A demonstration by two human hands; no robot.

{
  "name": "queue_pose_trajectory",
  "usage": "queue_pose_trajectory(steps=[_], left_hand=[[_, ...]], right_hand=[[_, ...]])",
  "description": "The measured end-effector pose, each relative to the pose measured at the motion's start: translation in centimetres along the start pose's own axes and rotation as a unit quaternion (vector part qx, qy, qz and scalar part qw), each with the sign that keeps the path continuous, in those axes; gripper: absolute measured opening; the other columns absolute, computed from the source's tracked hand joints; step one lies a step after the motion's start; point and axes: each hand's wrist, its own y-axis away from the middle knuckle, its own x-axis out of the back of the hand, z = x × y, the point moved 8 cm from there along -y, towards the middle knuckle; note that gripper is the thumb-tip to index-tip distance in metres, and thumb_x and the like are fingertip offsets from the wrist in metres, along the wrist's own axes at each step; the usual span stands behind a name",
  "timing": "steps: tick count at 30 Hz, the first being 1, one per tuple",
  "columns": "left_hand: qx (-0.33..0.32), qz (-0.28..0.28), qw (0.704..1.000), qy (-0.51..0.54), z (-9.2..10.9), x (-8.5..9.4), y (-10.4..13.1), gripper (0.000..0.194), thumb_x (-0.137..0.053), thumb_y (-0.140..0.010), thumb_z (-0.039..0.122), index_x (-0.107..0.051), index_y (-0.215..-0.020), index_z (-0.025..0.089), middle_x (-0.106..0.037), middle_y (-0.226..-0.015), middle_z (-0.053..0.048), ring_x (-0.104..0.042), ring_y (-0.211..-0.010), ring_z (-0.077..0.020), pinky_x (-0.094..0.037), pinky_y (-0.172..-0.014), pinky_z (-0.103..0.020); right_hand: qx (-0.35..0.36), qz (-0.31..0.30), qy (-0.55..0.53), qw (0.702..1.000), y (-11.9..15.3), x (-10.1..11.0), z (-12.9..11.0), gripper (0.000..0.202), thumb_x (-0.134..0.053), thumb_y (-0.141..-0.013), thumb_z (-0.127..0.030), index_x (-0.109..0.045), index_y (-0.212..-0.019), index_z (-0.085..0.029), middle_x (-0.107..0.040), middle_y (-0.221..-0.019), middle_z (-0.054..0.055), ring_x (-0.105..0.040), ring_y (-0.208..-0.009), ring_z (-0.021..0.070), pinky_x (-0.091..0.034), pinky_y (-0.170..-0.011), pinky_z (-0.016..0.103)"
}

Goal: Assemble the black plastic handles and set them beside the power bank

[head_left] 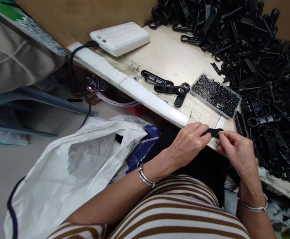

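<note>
A small black plastic part (215, 131) is held at the table's front edge. My left hand (191, 141) has its fingers wrapped round the part's left end. At the right end, the thumb and fingers of my right hand (237, 149) are pinched together on the part; anything smaller between them is hidden. Just beyond my hands stands a clear plastic box (216, 96) full of small dark screws. To its left lie a few black plastic arms (157, 79) with ring-shaped ends, two of them crossing.
A large heap of black plastic parts (234, 33) covers the table's back and right. A white power bank (120, 38) with a black cable sits at the back left. Below the padded table edge (135, 89), a white sack (50, 172) hangs open at the left.
</note>
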Motion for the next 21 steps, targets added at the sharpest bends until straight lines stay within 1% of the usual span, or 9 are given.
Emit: queue_pose_trajectory(steps=[2, 4, 8, 13, 15, 17, 21], left_hand=[[0.001, 0.002, 1.000, 0.005, 0.0, 0.0, 0.0, 0.032, -0.037, -0.098, 0.015, -0.067, -0.086, 0.013, -0.066, -0.095, -0.010, -0.061, -0.086, -0.0195, -0.053, -0.078, -0.032], [0.002, 0.002, 1.000, 0.010, 0.0, 0.0, 0.0, 0.033, -0.037, -0.098, 0.016, -0.067, -0.085, 0.013, -0.066, -0.094, -0.011, -0.061, -0.086, -0.0199, -0.053, -0.078, -0.032], [0.001, -0.001, 1.000, 0.014, -0.1, 0.0, 0.1, 0.032, -0.037, -0.098, 0.016, -0.067, -0.085, 0.013, -0.066, -0.095, -0.011, -0.060, -0.086, -0.0199, -0.053, -0.079, -0.032], [-0.006, 0.004, 1.000, 0.021, -0.1, -0.1, 0.1, 0.033, -0.037, -0.097, 0.014, -0.066, -0.083, 0.013, -0.066, -0.093, -0.011, -0.060, -0.086, -0.0203, -0.054, -0.079, -0.032], [-0.014, 0.016, 1.000, 0.021, -0.1, 0.0, 0.0, 0.034, -0.035, -0.097, 0.012, -0.066, -0.081, 0.012, -0.066, -0.092, -0.011, -0.059, -0.083, -0.0201, -0.054, -0.078, -0.032], [-0.026, 0.030, 0.999, 0.023, 0.0, 0.2, 0.0, 0.037, -0.033, -0.097, 0.011, -0.065, -0.079, 0.012, -0.066, -0.089, -0.012, -0.059, -0.081, -0.0200, -0.054, -0.076, -0.032], [-0.041, 0.038, 0.998, 0.029, 0.1, 0.4, -0.1, 0.039, -0.032, -0.097, 0.010, -0.064, -0.076, 0.011, -0.066, -0.087, -0.012, -0.059, -0.079, -0.0198, -0.055, -0.076, -0.032]], right_hand=[[0.014, 0.015, 0.020, 1.000, 0.1, 0.0, -0.4, 0.024, -0.054, -0.088, -0.035, -0.070, -0.083, -0.018, -0.069, -0.062, 0.002, -0.066, -0.051, 0.0160, -0.047, -0.051, 0.023], [0.046, 0.032, 0.060, 0.997, 0.3, 0.0, -1.1, 0.024, -0.052, -0.089, -0.032, -0.069, -0.082, -0.018, -0.068, -0.061, 0.002, -0.066, -0.052, 0.0163, -0.046, -0.051, 0.023], [0.108, 0.052, 0.147, 0.982, 0.5, -0.1, -2.2, 0.022, -0.049, -0.090, -0.025, -0.068, -0.080, -0.018, -0.066, -0.056, 0.003, -0.063, -0.050, 0.0161, -0.041, -0.053, 0.024], [0.125, 0.048, 0.223, 0.966, 0.5, -0.3, -3.0, 0.023, -0.045, -0.092, -0.021, -0.062, -0.077, -0.018, -0.063, -0.055, 0.002, -0.060, -0.048, 0.0151, -0.035, -0.051, 0.024], [0.135, 0.051, 0.270, 0.952, 0.5, -0.6, -3.6, 0.023, -0.045, -0.092, -0.020, -0.060, -0.075, -0.018, -0.061, -0.055, 0.003, -0.059, -0.047, 0.0160, -0.032, -0.049, 0.025], [0.150, 0.052, 0.325, 0.932, 0.7, -1.1, -4.4, 0.022, -0.046, -0.091, -0.017, -0.057, -0.072, -0.018, -0.059, -0.054, 0.004, -0.058, -0.047, 0.0176, -0.030, -0.048, 0.027], [0.148, 0.047, 0.430, 0.889, 0.9, -2.1, -5.9, 0.022, -0.044, -0.086, -0.005, -0.056, -0.072, -0.017, -0.060, -0.055, 0.008, -0.058, -0.047, 0.0205, -0.028, -0.046, 0.029]])
